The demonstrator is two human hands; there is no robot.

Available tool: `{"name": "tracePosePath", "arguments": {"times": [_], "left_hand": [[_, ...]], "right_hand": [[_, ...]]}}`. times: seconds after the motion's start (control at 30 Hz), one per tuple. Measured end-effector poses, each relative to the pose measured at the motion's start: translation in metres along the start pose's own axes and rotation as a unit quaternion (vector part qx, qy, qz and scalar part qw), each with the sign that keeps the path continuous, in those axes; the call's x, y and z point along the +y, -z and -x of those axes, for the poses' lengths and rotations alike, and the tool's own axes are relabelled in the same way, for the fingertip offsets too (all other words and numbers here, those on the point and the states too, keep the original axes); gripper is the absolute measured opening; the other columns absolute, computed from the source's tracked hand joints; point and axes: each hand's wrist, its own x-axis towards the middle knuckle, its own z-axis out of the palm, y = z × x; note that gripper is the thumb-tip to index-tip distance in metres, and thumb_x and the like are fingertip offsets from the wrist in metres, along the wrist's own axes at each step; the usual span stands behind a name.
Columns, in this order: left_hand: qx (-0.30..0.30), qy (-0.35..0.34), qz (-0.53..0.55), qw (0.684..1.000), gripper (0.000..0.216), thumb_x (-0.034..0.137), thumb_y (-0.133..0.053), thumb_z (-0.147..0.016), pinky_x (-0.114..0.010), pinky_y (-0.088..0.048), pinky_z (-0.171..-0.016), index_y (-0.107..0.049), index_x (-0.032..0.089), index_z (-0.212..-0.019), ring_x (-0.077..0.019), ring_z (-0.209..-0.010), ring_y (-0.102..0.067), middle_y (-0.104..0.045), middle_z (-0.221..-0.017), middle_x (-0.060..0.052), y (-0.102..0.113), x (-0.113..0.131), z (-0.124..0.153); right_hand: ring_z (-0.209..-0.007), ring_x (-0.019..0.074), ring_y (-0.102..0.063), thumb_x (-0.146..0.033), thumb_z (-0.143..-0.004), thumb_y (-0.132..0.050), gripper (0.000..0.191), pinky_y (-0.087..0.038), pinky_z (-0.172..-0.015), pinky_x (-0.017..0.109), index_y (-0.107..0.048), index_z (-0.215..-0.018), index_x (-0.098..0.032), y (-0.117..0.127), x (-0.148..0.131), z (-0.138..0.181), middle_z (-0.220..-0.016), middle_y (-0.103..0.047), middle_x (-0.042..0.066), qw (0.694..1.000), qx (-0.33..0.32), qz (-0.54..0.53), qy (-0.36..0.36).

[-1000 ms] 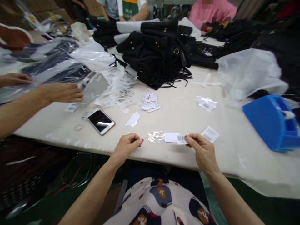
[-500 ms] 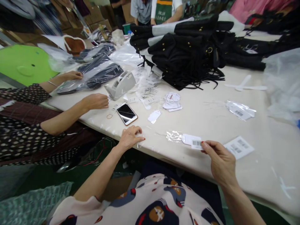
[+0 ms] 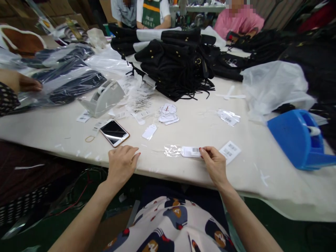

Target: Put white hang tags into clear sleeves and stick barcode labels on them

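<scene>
With our right hand (image 3: 214, 164) we pinch the right end of a white barcoded tag (image 3: 187, 152) near the bench's (image 3: 162, 169) front edge; clear plastic (image 3: 172, 151) shows at its left end. Our left hand (image 3: 121, 162) is loosely spread just beside the phone (image 3: 114, 132). A barcode sheet (image 3: 230, 152) lies just beside our right hand.

Pale, boldly printed top (image 3: 172, 225); red nails (image 3: 200, 148)

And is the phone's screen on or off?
Probably off: the phone lies face up by the left hand, and its screen looks black, with no lit picture visible.
</scene>
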Motion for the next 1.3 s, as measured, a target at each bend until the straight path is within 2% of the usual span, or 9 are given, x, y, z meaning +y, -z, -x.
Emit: {"name": "tracePosePath", "arguments": {"times": [0.07,0.17,0.3,0.43,0.8,0.93,1.0,1.13,1.3], "left_hand": [[0.042,-0.108,0.033,0.993,0.025,0.023,-0.042,-0.085,-0.036,-0.036,-0.084,-0.060,0.017,-0.100,-0.0216,-0.094,-0.051,-0.062,-0.098,-0.009,-0.009,0.029,-0.003],[0.030,-0.277,0.114,0.954,0.028,0.012,-0.036,-0.085,-0.032,-0.038,-0.087,-0.057,0.015,-0.104,-0.0183,-0.101,-0.049,-0.060,-0.106,-0.009,-0.038,0.072,-0.016],[-0.026,-0.359,0.142,0.922,0.026,0.010,-0.033,-0.086,-0.032,-0.041,-0.085,-0.058,0.012,-0.095,-0.0192,-0.099,-0.049,-0.060,-0.099,-0.011,-0.073,0.102,-0.031],[-0.022,-0.346,0.160,0.924,0.025,0.011,-0.033,-0.087,-0.032,-0.042,-0.085,-0.058,0.011,-0.089,-0.0191,-0.098,-0.049,-0.060,-0.094,-0.010,-0.085,0.102,-0.034],[0.001,-0.341,0.189,0.921,0.021,0.010,-0.037,-0.086,-0.031,-0.043,-0.089,-0.058,0.013,-0.089,-0.0169,-0.097,-0.049,-0.059,-0.094,-0.007,-0.089,0.098,-0.034],[0.014,-0.334,0.223,0.916,0.020,0.009,-0.039,-0.084,-0.032,-0.044,-0.087,-0.058,0.014,-0.089,-0.0166,-0.095,-0.051,-0.060,-0.094,-0.007,-0.089,0.098,-0.033],[0.036,-0.292,0.273,0.916,0.017,0.012,-0.043,-0.084,-0.032,-0.045,-0.085,-0.057,0.014,-0.093,-0.0160,-0.093,-0.052,-0.060,-0.094,-0.007,-0.083,0.099,-0.033],[0.057,-0.169,0.350,0.919,0.022,0.021,-0.055,-0.080,-0.032,-0.045,-0.082,-0.055,0.014,-0.101,-0.0165,-0.092,-0.052,-0.061,-0.094,-0.007,-0.060,0.108,-0.038],[-0.038,-0.191,0.325,0.925,0.007,0.017,-0.054,-0.078,-0.029,-0.043,-0.068,-0.060,0.015,-0.076,-0.0145,-0.071,-0.053,-0.060,-0.071,-0.003,-0.042,0.124,-0.045]], "right_hand": [[-0.059,0.0141,-0.052,-0.043,-0.077,-0.054,0.028,-0.039,-0.058,0.026,-0.060,-0.074,-0.016,-0.006,0.000,-0.001,-0.063,-0.058,0.001,1.000,-0.005,0.022,0.003],[-0.059,0.0145,-0.052,-0.043,-0.078,-0.053,0.027,-0.039,-0.058,0.026,-0.060,-0.074,-0.017,-0.012,0.003,-0.001,-0.064,-0.059,0.001,0.998,-0.010,0.057,0.013],[-0.057,0.0148,-0.052,-0.043,-0.079,-0.050,0.028,-0.039,-0.058,0.026,-0.059,-0.074,-0.017,-0.017,0.007,-0.003,-0.064,-0.060,0.001,0.994,-0.012,0.103,0.032],[-0.056,0.0144,-0.052,-0.043,-0.079,-0.050,0.028,-0.039,-0.057,0.026,-0.060,-0.075,-0.018,-0.017,0.009,-0.005,-0.063,-0.060,0.001,0.992,-0.016,0.120,0.027],[-0.058,0.0143,-0.053,-0.040,-0.079,-0.052,0.024,-0.040,-0.059,0.025,-0.060,-0.075,-0.018,-0.019,0.007,-0.004,-0.065,-0.061,0.001,0.993,-0.017,0.112,0.018],[-0.060,0.0138,-0.052,-0.039,-0.078,-0.054,0.023,-0.041,-0.058,0.025,-0.059,-0.076,-0.017,-0.014,0.008,-0.003,-0.066,-0.058,0.000,1.000,0.020,0.018,0.004],[-0.063,0.0136,-0.053,-0.037,-0.079,-0.055,0.021,-0.042,-0.059,0.025,-0.059,-0.081,-0.017,-0.009,0.007,-0.002,-0.069,-0.058,0.000,0.999,0.025,-0.029,0.009],[-0.066,0.0129,-0.053,-0.028,-0.081,-0.054,0.012,-0.043,-0.063,0.025,-0.059,-0.087,-0.018,0.001,-0.002,0.001,-0.076,-0.060,0.001,0.993,-0.072,-0.011,0.090],[-0.070,0.0138,-0.054,-0.019,-0.083,-0.049,0.010,-0.043,-0.064,0.027,-0.059,-0.086,-0.018,0.005,-0.019,0.002,-0.077,-0.060,0.003,0.962,-0.133,0.066,0.228]]}}
